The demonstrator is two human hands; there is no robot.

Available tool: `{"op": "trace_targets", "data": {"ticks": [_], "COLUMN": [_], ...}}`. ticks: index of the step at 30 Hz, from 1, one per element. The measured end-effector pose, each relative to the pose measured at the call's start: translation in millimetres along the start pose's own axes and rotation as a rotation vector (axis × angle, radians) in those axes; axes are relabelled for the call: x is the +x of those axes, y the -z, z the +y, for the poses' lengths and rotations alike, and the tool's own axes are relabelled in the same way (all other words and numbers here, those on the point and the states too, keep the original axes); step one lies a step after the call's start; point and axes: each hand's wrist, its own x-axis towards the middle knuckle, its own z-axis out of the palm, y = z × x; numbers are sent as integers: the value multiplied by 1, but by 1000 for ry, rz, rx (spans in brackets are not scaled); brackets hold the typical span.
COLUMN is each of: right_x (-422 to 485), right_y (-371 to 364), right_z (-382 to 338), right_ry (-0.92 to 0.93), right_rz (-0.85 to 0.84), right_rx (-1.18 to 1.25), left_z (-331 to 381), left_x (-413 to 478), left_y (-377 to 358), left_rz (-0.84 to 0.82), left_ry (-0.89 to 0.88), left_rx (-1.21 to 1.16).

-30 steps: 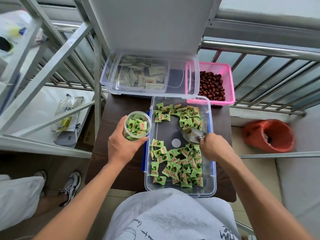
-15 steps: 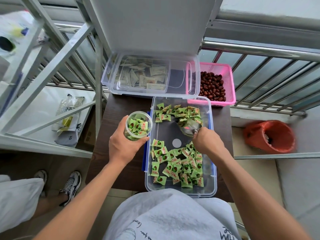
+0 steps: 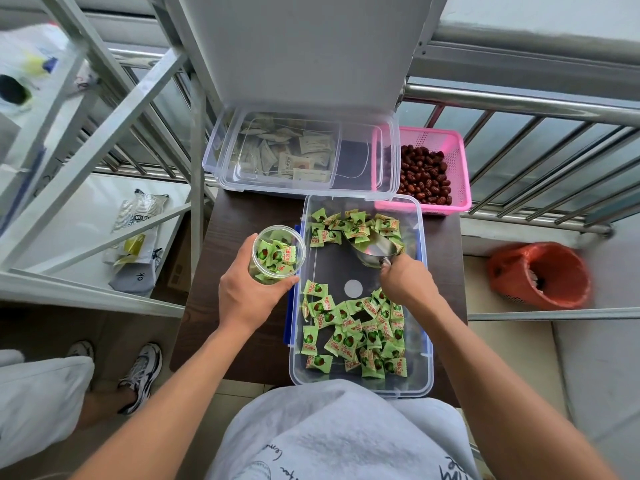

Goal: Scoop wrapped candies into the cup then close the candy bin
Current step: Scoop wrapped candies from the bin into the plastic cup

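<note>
Left hand [image 3: 249, 299] wrapped the cup [image 3: 278, 252]; right hand [image 3: 407, 282] gripped the scoop [image 3: 375, 249], probably best driven low under the twelve-o'clock candies [image 3: 353, 226].

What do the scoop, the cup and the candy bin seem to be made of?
Scoop: looks like metal, polished silver; it shines and mirrors the light.
Cup: seemingly thin clear plastic; the green candies show through its wall.
Bin: clear, stiffer-looking plastic, glossy; the dark table shows through its floor, and blue clips, probably plastic too, sit on its sides.
</note>
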Motion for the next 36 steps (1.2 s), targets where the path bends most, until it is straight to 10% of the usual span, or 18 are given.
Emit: {"op": "trace_targets", "data": {"ticks": [36], "right_x": [-74], "right_y": [58], "right_z": [9], "right_ry": [246], "right_rz": [-84], "right_rx": [278], "left_z": [1], "left_x": [-1], "left_y": [0], "left_rz": [-2], "left_ry": [-19], "left_rx": [8]}}
